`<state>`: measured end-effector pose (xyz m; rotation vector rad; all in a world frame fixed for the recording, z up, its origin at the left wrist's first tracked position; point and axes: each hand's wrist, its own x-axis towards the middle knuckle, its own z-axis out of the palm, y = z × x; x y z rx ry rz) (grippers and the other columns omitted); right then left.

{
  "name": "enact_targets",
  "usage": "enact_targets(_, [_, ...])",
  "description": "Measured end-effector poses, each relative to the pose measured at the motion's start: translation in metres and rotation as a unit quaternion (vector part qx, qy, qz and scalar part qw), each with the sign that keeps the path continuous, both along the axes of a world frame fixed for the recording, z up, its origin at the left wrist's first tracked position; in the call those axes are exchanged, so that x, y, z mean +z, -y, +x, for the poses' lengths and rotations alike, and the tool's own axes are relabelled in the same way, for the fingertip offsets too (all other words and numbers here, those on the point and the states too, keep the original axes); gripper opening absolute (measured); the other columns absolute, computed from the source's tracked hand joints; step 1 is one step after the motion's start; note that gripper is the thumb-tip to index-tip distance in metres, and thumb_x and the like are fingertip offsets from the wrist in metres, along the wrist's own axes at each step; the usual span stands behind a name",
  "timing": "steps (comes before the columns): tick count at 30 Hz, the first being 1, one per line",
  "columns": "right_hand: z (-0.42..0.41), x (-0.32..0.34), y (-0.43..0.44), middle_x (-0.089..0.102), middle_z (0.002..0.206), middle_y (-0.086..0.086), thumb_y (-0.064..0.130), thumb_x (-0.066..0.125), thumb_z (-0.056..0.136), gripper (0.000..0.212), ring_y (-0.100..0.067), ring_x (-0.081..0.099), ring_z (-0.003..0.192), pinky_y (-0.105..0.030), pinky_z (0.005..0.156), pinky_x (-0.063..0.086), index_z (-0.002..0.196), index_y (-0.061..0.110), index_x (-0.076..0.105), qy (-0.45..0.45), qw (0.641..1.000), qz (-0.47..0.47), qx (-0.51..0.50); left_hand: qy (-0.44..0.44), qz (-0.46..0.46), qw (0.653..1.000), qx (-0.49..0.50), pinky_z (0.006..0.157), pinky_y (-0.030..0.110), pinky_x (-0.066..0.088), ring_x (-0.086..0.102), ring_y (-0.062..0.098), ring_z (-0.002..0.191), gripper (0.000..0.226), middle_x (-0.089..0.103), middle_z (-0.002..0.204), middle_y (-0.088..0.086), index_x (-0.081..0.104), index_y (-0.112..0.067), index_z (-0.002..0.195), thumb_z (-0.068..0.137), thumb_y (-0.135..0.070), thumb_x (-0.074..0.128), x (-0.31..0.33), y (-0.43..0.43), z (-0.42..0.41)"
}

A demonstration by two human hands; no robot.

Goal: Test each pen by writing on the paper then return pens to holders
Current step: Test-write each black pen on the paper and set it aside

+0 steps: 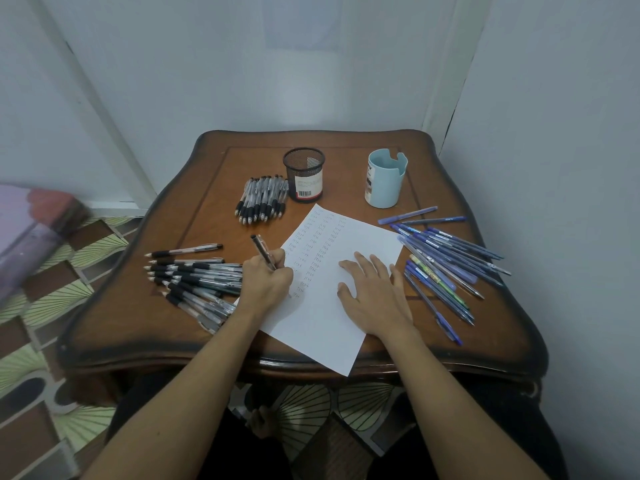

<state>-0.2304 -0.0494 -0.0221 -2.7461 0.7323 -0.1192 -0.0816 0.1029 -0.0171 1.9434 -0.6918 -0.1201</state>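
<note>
Left hand (266,282) grips one clear pen (263,251), tip on the paper (311,327) at its 9 o'clock edge, barrel slanting toward 11 o'clock. Right hand (374,296) lies flat on the paper, fingers straight. Two holders: mesh cup (304,174), blue cup (384,180).

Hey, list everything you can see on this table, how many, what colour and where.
table: one, brown wood, against pale walls
paper: one, white with rows of writing, table middle
mesh holder: one, black, far middle
blue holder: one, light blue, right of the mesh holder
pen bundle: many, clear with black grips, left of the mesh holder
pen pile: many, clear with black grips, left of the paper
blue pens: many, blue and purple, right of the paper
held pen: one, dark, at the paper's left edge
left hand: one, grips the held pen
right hand: one, flat on the paper
</note>
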Motion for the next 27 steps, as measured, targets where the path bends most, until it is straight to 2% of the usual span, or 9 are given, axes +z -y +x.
enact_targets(3, [-0.0005, 0.0003, 0.0002, 0.014, 0.166, 0.008, 0.054, 0.034, 0.101, 0.050, -0.018, 0.008, 0.153, -0.050, 0.121, -0.002, 0.149, 0.040, 0.030, 0.005, 1.000, 0.005, -0.001, 0.021, 0.005, 1.000, -0.011, 0.053, 0.036, 0.024, 0.027, 0.017, 0.054, 0.023, 0.027, 0.052, 0.001, 0.027, -0.015, 0.053, 0.062, -0.008, 0.046, 0.0008, 0.0006, -0.0009])
enact_targets(8, [0.0001, 0.0000, 0.0006, 0.015, 0.166, 0.008, 0.054, 0.034, 0.101, 0.050, -0.018, 0.008, 0.153, -0.050, 0.121, -0.002, 0.149, 0.041, 0.030, 0.005, 1.000, 0.006, -0.003, 0.028, 0.006, 1.000, -0.009, 0.053, 0.037, 0.024, 0.026, 0.017, 0.053, 0.025, 0.025, 0.051, -0.001, 0.026, -0.019, 0.052, 0.063, -0.007, 0.045, -0.0003, 0.0005, -0.0007])
enact_targets(12, [0.0001, -0.0010, 0.0005, 0.015, 0.166, 0.008, 0.054, 0.034, 0.101, 0.050, -0.018, 0.009, 0.153, -0.050, 0.122, -0.001, 0.148, 0.040, 0.031, 0.009, 1.000, 0.004, -0.002, 0.023, -0.001, 1.000, -0.009, 0.053, 0.036, 0.023, 0.027, 0.016, 0.054, 0.024, 0.025, 0.050, -0.005, 0.026, -0.016, 0.052, 0.063, -0.005, 0.045, -0.0018, -0.0002, -0.0013])
enact_targets(16, [0.0007, -0.0013, 0.0008, 0.016, 0.165, 0.007, 0.054, 0.035, 0.100, 0.050, -0.018, 0.010, 0.153, -0.050, 0.121, -0.001, 0.148, 0.040, 0.032, 0.011, 1.000, 0.004, -0.003, 0.015, 0.000, 1.000, -0.018, 0.053, 0.038, 0.025, 0.027, 0.019, 0.054, 0.024, 0.027, 0.051, 0.000, 0.027, -0.017, 0.052, 0.063, -0.005, 0.046, -0.0018, 0.0000, -0.0009])
enact_targets(19, [0.0005, -0.0012, 0.0004, 0.016, 0.165, 0.008, 0.054, 0.035, 0.100, 0.049, -0.018, 0.010, 0.153, -0.050, 0.121, 0.000, 0.148, 0.040, 0.032, 0.013, 1.000, 0.006, -0.003, 0.029, 0.000, 0.999, -0.018, 0.052, 0.035, 0.023, 0.026, 0.017, 0.052, 0.029, 0.025, 0.050, -0.004, 0.025, -0.021, 0.051, 0.064, -0.005, 0.046, -0.0011, 0.0006, -0.0023])
enact_targets(27, [0.0003, 0.0002, -0.0013, 0.017, 0.165, 0.007, 0.052, 0.036, 0.100, 0.049, -0.018, 0.010, 0.153, -0.050, 0.121, -0.001, 0.148, 0.040, 0.033, 0.017, 1.000, 0.010, -0.007, 0.035, -0.004, 0.999, -0.037, 0.052, 0.032, 0.021, 0.024, 0.013, 0.052, 0.029, 0.024, 0.049, -0.008, 0.026, -0.019, 0.052, 0.064, -0.003, 0.046, -0.0007, 0.0005, -0.0042])
